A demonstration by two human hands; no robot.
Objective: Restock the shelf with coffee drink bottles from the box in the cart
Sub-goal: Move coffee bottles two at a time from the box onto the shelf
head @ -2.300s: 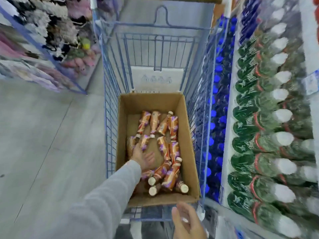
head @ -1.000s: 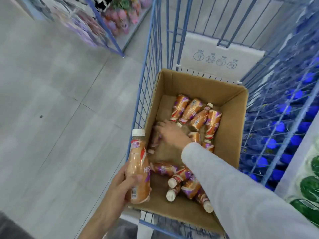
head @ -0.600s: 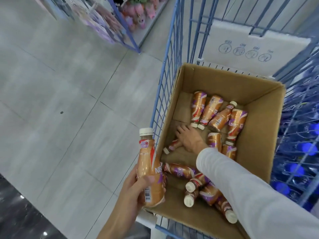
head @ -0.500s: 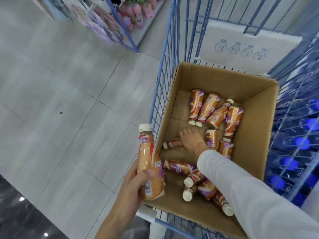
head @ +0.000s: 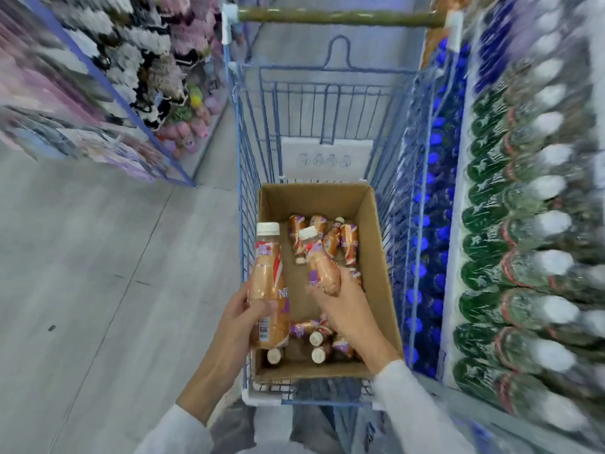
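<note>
Over the cardboard box (head: 379, 257), the left hand (head: 242, 319) wraps its fingers round an upright coffee bottle (head: 268, 283), the right hand (head: 343, 309) round a tilted bottle (head: 322, 267); both look smooth, full and a bit heavy, best held round the fat middle.

A supermarket aisle: blue wire cart (head: 327, 103), rows of bottled drinks (head: 510, 224) right, seemingly plush toys (head: 183, 132) opposite.

A blue wire cart (head: 243, 191) stands on the grey tiled floor (head: 98, 273). A brown cardboard box (head: 376, 257) sits in the cart at the near end. On the box's bottom lie small orange plastic coffee bottles (head: 348, 244), on their sides. Beside the cart, a white shelf (head: 453, 306) holds rows of green bottles with white caps (head: 491, 224)
</note>
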